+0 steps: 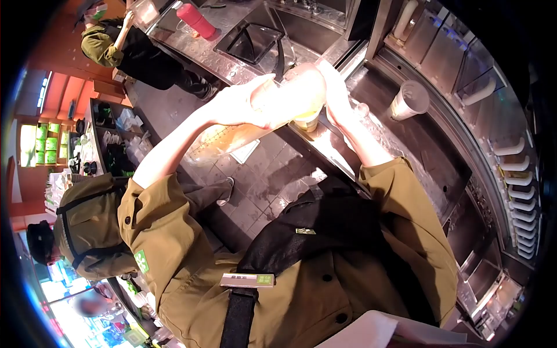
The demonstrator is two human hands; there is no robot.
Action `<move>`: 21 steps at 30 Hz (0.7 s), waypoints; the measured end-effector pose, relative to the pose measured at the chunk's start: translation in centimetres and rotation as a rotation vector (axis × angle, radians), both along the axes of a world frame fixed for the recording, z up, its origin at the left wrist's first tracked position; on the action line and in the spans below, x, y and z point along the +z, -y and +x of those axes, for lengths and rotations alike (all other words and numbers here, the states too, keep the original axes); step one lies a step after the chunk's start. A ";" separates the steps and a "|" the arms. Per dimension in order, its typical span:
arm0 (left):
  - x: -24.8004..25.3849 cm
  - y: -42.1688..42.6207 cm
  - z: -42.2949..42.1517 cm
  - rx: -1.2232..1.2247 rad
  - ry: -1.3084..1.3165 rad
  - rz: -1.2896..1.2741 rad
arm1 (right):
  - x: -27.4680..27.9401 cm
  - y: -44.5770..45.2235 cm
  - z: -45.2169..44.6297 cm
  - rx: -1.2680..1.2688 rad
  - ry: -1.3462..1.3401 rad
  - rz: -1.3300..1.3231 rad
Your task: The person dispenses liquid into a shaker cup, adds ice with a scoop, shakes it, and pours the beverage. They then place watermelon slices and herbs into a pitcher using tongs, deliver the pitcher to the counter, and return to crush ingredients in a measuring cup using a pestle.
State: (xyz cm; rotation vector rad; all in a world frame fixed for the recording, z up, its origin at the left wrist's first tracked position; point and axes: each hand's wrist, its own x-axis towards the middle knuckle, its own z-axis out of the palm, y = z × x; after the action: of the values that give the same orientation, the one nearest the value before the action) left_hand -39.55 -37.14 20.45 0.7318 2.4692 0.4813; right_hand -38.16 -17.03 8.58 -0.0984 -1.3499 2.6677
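Observation:
My left hand [246,103] is wrapped around a clear shaker cup [229,142] with measuring marks and pale yellowish contents. The shaker lies tilted, its marked end low on the left and its rounded, glare-washed end up on the right. Against that rounded end, my right hand [333,95] is closed, fingers partly lost in the bright light. Just below it, partly hidden, is a smaller cup [307,122] with yellow on it. To the right of my right hand, a translucent cup [409,100] stands on the counter.
Ahead lies a metal sink [310,32] with a black tray [249,43] beside it. A red bottle [196,20] stands on the wet counter. One co-worker [139,52] is at the back left, another [93,226] close on my left. White dispenser handles [522,197] line the right.

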 end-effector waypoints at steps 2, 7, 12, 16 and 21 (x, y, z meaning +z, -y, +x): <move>0.3 -0.2 0.1 -0.002 0.001 -0.019 | -1.1 -0.1 -0.3 0.000 -0.064 0.010; 0.5 0.0 0.2 -0.006 0.001 -0.016 | -0.9 -0.4 -0.5 0.045 -0.033 0.001; 1.2 -0.4 0.5 0.026 0.013 -0.065 | 1.0 -0.3 0.2 0.020 0.028 -0.006; 1.2 -0.1 0.4 0.010 -0.013 -0.034 | 2.2 -0.4 0.8 0.031 0.024 -0.006; 1.9 -0.4 0.2 -0.007 -0.018 -0.104 | 0.0 -0.7 -0.7 0.056 -0.004 -0.031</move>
State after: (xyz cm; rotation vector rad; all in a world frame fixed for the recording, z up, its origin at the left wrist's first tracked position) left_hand -39.38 -36.72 22.36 0.7052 2.4863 0.3425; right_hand -38.87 -16.35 8.59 -0.0596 -1.3292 2.7345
